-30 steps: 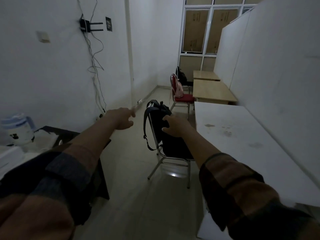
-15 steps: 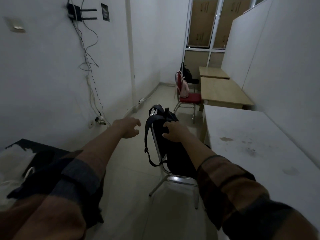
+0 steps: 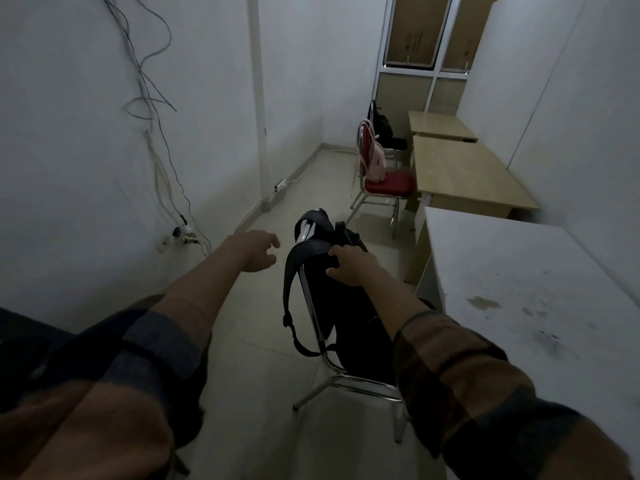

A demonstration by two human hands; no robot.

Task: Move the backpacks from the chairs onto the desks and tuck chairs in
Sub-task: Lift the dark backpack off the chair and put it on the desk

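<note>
Two hands, right hand (image 3: 351, 268) gripping soft black backpack (image 3: 322, 271), chrome-framed chair (image 3: 332, 372)

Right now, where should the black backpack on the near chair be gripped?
At its top, from above: the black backpack stands upright on the chair, a strap looped over the backrest. The right hand already closes there, so lift upward first.

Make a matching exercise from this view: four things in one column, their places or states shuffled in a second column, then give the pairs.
Things:
1. black backpack
2. pink backpack
3. right hand
4. left hand

Places or states:
A. on the red chair
B. open, holding nothing
C. on the nearest chair, straps over its back
D. gripping the black backpack's top

Pairs: 1-C, 2-A, 3-D, 4-B
</note>
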